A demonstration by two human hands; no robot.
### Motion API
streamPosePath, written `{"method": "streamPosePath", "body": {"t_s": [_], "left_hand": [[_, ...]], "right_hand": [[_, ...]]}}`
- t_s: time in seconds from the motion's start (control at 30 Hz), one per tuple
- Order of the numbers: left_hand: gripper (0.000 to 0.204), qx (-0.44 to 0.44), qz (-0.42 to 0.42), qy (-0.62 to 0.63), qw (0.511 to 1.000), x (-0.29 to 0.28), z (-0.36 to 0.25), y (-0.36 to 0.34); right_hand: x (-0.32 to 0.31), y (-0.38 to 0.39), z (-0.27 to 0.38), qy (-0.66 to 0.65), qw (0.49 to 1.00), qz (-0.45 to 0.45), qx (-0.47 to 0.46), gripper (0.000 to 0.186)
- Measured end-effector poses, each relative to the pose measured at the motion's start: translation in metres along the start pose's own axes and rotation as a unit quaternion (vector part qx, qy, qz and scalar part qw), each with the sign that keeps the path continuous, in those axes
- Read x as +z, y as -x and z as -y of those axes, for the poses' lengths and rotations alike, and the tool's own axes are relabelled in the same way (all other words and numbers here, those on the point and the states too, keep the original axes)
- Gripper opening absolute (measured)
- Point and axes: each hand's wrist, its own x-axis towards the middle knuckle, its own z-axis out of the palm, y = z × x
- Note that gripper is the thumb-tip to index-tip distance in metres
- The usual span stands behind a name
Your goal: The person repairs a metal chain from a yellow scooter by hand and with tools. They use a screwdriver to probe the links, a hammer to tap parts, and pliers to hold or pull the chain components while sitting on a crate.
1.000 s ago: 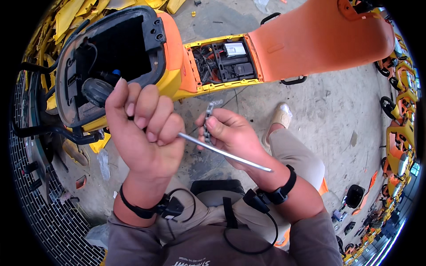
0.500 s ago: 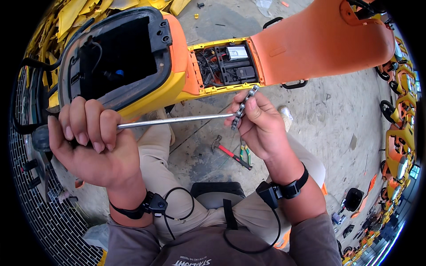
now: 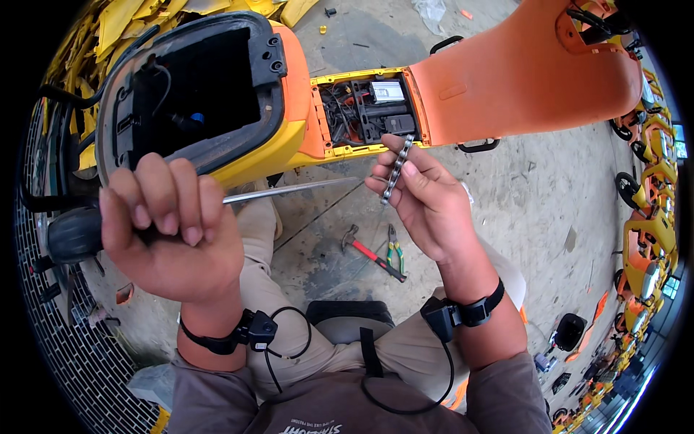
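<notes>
My left hand (image 3: 170, 231) is closed around the dark handle of a screwdriver (image 3: 293, 188). Its long metal shaft points right, and the tip stops a little short of my other hand. Between thumb and fingers, my right hand (image 3: 426, 192) pinches a short piece of roller chain (image 3: 397, 170), held slanting upward. Both hands are raised in front of an orange and yellow scooter body (image 3: 289, 137). Its open compartment (image 3: 372, 108) shows wiring and a silver box, just beyond the chain.
On the concrete floor below lie a hammer (image 3: 374, 253) with a red and black handle and green-handled pliers (image 3: 395, 249). Yellow panels (image 3: 108, 36) are heaped at the far left. A row of yellow and orange scooters (image 3: 643, 239) lines the right side.
The screwdriver's tip has drawn away leftward from the chain and now stands apart from it. My left hand has shifted slightly right, closer to view. The chain stays in my right hand.
</notes>
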Motion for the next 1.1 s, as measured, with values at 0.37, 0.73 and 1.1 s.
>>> {"method": "streamPosePath", "body": {"t_s": [0.37,0.73,1.1], "left_hand": [[0.029,-0.143,0.043,-0.108,0.983,0.001,0.029,0.017],[0.032,-0.267,0.126,-0.319,0.900,0.029,0.091,0.035],[0.029,-0.326,0.092,-0.346,0.875,0.024,0.108,0.031]], "right_hand": [[-0.004,0.005,0.011,-0.035,0.996,0.081,-0.026,0.039],[0.004,0.000,0.017,0.024,0.994,0.040,-0.103,0.038],[0.011,-0.004,0.021,0.167,0.980,-0.083,-0.073,0.048]]}}
